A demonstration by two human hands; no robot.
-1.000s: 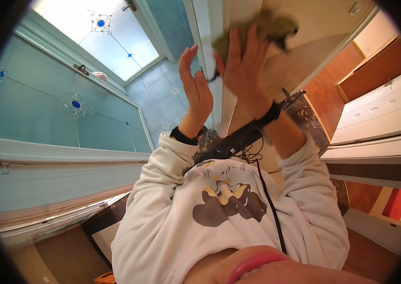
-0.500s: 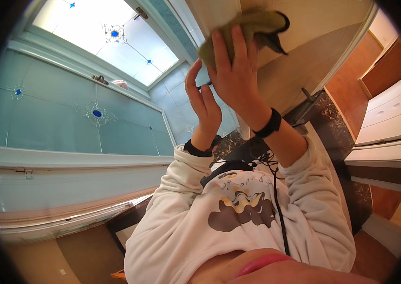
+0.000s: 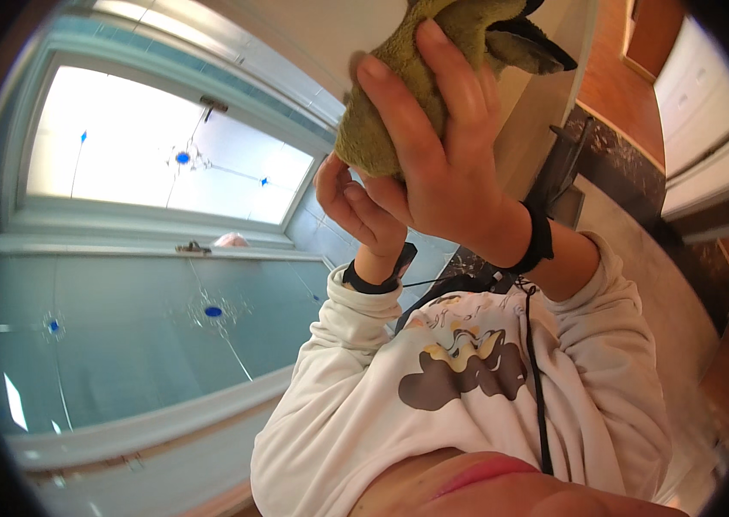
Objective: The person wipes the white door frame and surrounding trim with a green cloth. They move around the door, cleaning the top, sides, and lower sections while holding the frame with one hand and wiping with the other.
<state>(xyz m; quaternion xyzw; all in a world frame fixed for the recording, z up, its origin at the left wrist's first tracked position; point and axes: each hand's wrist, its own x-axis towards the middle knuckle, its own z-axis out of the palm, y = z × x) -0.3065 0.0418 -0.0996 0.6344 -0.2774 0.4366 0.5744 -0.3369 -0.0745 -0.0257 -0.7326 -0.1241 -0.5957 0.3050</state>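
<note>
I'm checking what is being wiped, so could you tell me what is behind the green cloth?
Behind the green cloth, a pale cream panel shows around its edges. The right hand presses the cloth against it, so the patch directly underneath is covered. The left hand is just below.

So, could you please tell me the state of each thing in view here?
olive-green cloth: bunched up, gripped from below, held against the cream panel.
right hand: raised, fingers closed around the cloth.
left hand: raised beside the right one, fingers curled; whether it grips the cloth cannot be told.
cream panel: upright, with the cloth on it.
window: bright; it looks shut.
black wristband: on the right wrist, with a cable hanging from it.
</note>
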